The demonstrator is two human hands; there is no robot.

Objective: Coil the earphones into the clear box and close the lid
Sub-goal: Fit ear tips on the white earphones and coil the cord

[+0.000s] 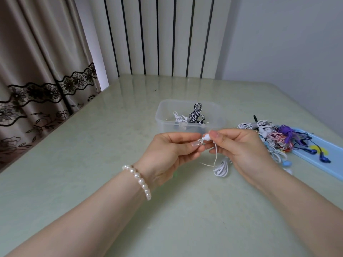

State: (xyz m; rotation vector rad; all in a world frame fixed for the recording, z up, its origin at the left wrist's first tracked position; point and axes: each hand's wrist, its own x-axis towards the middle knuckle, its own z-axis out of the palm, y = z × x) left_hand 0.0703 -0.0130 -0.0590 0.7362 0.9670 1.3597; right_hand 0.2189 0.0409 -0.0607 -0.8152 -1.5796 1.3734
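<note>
Pale green glossy table (92,182). Clear plastic box (163,115), inside black-and-white striped cable bundle (194,113) and white earphones (179,117). White coiled earphone cable (221,168) below hands. Light blue flat lid (324,160) with purple (286,131), pink, dark blue earphones. Beige curtain (37,52), black lace floral band. White pearl bracelet (139,179).

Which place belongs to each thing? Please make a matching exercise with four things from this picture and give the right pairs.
Things:
1. white earphones
2. black-and-white earphones
3. blue earphones
4. pearl bracelet

Places:
A. on the light blue lid at the right
B. on the wrist of the left hand
C. inside the clear box
D. held between the left hand and the right hand

Right pairs: 1-D, 2-C, 3-A, 4-B
</note>
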